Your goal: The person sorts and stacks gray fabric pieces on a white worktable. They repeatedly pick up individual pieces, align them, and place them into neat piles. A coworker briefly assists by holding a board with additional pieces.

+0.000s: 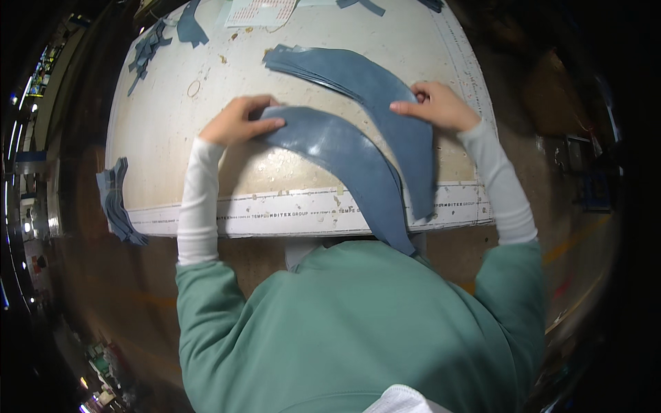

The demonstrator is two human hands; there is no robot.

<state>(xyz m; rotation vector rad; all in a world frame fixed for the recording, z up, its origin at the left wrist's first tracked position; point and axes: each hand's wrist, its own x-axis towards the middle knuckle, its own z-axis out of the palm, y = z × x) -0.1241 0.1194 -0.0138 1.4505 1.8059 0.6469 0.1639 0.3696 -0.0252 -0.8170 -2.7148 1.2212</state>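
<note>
Two curved blue-grey leather-like pieces lie before me. The nearer leather piece [323, 141] has its left end pinched between the thumb and fingers of my left hand [246, 120]. Its other end hangs over the table's front edge against my body. Beyond it and to the right is a stack of similar leather pieces [358, 72], with several layers fanned at the far left end. My right hand [441, 105] grips the outer right edge of that stack, thumb on top and fingers curled at the rim. The fingertips under the leather are hidden.
The pale worktable [186, 158] has a printed strip along its front edge. Narrow blue strips [148, 51] and a blue piece [191, 26] lie at the far left. A bundle of strips [118, 203] hangs over the left corner. Printed paper [260, 12] rests at the back.
</note>
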